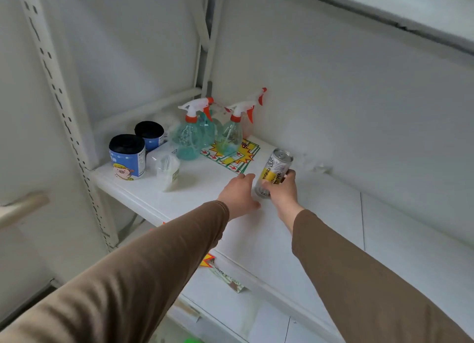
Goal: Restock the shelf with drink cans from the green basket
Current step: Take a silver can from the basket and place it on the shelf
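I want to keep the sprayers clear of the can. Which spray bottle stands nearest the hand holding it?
The right-hand front spray bottle, standing on the red-and-yellow sign sheets; the others sit further left or behind it.

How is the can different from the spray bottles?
The can is tilted in the right hand; the spray bottles stand upright with no hand on them. The can is silver and yellow and you cannot see into it; the spray bottles are see-through blue-green. The can has a flat top with a pull tab; the spray bottles have white and orange triggers. Both are at the white shelf.
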`<state>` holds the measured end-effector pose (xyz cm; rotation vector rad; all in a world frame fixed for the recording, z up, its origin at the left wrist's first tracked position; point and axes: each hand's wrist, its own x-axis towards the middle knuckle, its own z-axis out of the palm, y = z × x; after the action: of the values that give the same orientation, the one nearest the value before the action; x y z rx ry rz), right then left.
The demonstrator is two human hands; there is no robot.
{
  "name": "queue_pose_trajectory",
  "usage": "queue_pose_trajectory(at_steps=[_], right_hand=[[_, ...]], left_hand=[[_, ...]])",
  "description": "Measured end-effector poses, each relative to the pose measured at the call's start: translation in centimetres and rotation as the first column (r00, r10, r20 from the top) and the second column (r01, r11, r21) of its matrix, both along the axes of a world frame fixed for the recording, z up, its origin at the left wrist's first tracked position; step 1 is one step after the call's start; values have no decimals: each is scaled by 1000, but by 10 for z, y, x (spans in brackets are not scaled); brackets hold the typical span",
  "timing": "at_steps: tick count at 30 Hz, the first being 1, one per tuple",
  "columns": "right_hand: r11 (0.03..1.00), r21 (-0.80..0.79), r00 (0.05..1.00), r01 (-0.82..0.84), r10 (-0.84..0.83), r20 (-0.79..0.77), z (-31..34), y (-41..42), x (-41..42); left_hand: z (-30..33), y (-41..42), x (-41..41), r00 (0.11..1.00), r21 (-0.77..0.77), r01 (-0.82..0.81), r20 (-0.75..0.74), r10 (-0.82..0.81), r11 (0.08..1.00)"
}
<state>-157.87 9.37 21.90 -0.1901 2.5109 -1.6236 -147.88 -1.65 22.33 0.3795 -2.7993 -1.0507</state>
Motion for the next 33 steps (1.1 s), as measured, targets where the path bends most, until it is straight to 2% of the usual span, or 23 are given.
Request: queue_pose_trajectory(at_steps=[14,23,29,33], right_hand=[[996,-79,999,31,-32,-12,-8,-53,-115],[995,-92,999,38,-41,-31,-10,-62,-143],[998,-47,999,31,-32,-22,-5,-50,-128],[991,135,993,18,-2,-117,3,-27,-85]], left_hand=[[1,-41,-102,999,-212,34,-17,-39,977],[-7,-45,-129,999,-244,28,-25,-35,969],[-5,-44,-112,999,-234,25,-15,-29,972],[-2,-38,-75,1000,-247,-3,-7,2,969]])
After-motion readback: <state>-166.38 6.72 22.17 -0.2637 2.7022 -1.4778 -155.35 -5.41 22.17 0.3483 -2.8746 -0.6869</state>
